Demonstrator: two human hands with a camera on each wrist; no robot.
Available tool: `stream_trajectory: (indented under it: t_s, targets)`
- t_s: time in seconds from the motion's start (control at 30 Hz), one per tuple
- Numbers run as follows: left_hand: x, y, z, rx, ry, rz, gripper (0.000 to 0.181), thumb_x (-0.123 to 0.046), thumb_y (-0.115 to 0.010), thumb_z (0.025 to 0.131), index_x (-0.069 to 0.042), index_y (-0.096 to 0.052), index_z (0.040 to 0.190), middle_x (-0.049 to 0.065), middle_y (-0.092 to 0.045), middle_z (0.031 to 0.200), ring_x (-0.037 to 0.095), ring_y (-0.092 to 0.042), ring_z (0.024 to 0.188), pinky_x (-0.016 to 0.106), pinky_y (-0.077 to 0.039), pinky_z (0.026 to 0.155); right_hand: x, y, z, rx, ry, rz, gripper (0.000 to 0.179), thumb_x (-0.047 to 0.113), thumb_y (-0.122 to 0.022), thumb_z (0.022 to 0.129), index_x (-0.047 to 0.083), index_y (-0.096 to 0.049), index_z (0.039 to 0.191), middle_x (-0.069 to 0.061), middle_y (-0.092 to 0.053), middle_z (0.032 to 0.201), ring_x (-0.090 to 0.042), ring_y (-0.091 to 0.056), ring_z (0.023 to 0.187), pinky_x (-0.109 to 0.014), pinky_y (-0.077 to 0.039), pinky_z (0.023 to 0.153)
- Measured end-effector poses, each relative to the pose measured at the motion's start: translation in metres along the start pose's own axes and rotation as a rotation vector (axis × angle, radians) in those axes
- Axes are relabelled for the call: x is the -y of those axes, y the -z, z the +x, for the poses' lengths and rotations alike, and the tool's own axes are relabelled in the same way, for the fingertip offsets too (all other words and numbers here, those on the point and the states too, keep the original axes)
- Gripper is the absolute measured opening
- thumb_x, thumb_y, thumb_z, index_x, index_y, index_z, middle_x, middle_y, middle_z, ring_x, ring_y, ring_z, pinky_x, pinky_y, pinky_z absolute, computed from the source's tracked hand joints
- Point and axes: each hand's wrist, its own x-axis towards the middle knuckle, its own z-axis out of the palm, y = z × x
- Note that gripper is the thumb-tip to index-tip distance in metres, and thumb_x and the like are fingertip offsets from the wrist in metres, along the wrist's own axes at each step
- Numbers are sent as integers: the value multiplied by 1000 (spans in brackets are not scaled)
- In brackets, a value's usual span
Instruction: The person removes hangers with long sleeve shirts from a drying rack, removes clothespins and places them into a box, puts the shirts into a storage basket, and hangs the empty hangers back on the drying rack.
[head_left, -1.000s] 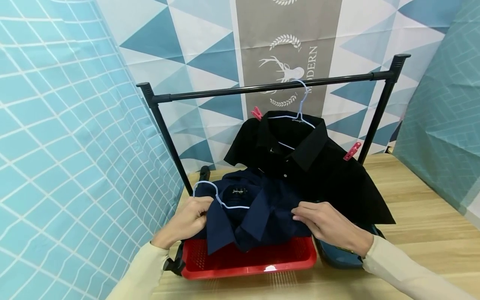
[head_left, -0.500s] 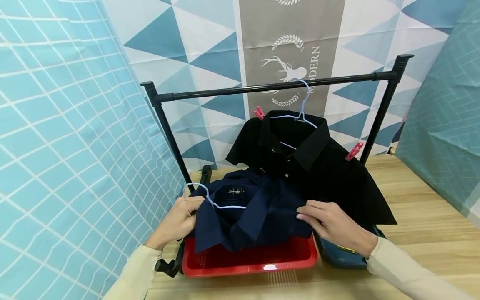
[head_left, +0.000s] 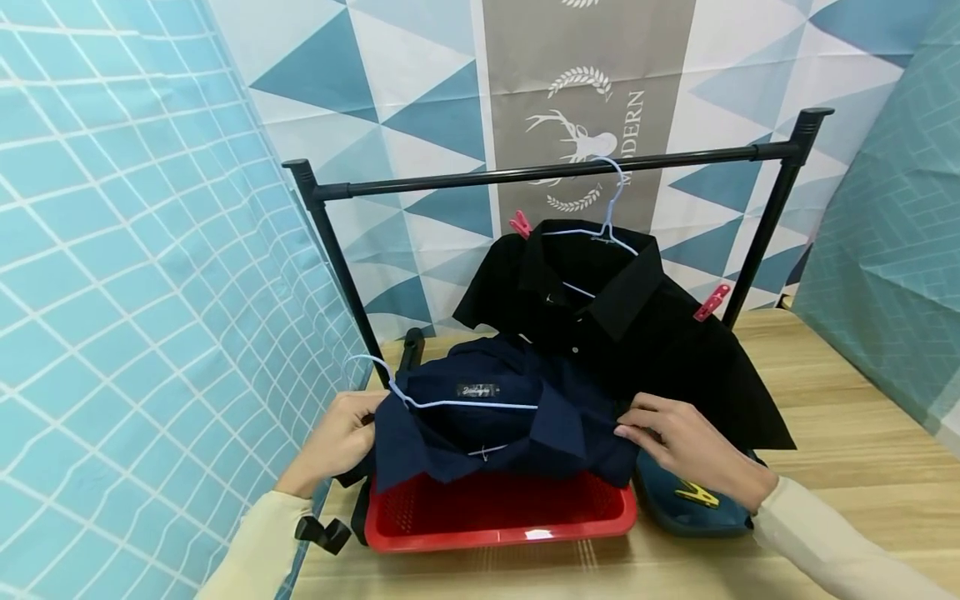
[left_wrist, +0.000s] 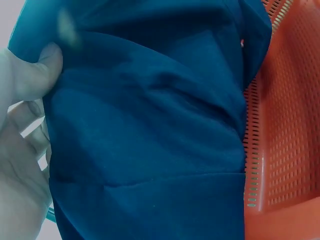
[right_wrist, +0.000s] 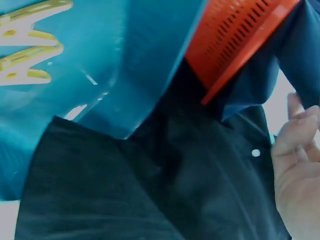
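Note:
A navy collared shirt (head_left: pixel 480 433) with a light blue hanger (head_left: pixel 442 405) inside its neck lies over a red basket (head_left: pixel 502 542). At its left shoulder area my left hand (head_left: pixel 337 437) pinches the cloth; the left wrist view shows the thumb pressed on the navy fabric (left_wrist: pixel 150 125). My right hand (head_left: pixel 686 442) pinches the opposite side of the shirt. In the right wrist view that hand (right_wrist: pixel 300 150) is at the frame's edge beside the navy cloth. The hanger's hook points up and left, near my left hand.
Behind, a black shirt (head_left: pixel 637 350) hangs from a black rack (head_left: pixel 487 177), held to its hanger with pink clothespins (head_left: pixel 712 302). A blue basin (head_left: pixel 675 517) with yellow clothespins (head_left: pixel 697 493) stands right of the basket. A tiled-pattern curtain (head_left: pixel 150 250) borders the left.
Both hands have moved apart, the left one farther left and the right one slightly right. The navy shirt's neck has spread wider, and the hanger has shifted left.

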Motion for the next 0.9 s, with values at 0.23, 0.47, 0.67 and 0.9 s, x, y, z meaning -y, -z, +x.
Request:
stream_trajectory:
  t_s: [0.23,0.47,0.67,0.9]
  targets:
    - [1,-4,3,-4,24,13,49,16,-58,89,-28,-57,69,-10,-53,71,4,-43,60,22,-36,57,23,4,18,-11,-26,-8,27,30,-81,91,19,-75,114,12,-48,88,0,-45,68,-16,-37,56]
    - [-1,-7,4,-27,5,70,50,19,-56,84,-29,-54,68,-13,-45,68,1,-38,59,22,-32,54,31,-6,38,14,102,27,6,17,-74,96,16,-73,102,13,-63,88,4,-51,68,-11,-46,63]
    - [1,-10,2,-37,-6,97,50,22,-51,79,-27,-51,67,-11,-39,68,-1,-31,60,23,-28,53,26,-9,25,3,87,69,15,3,-75,93,17,-71,95,11,-68,88,6,-55,69,-9,-44,62]
    - [2,-9,2,-57,-3,40,50,23,-55,83,-26,-60,71,-9,-42,68,3,-36,61,26,-32,55,16,-10,11,-13,94,90,25,-3,-76,89,19,-70,98,12,-68,91,5,-57,71,-8,-45,65]
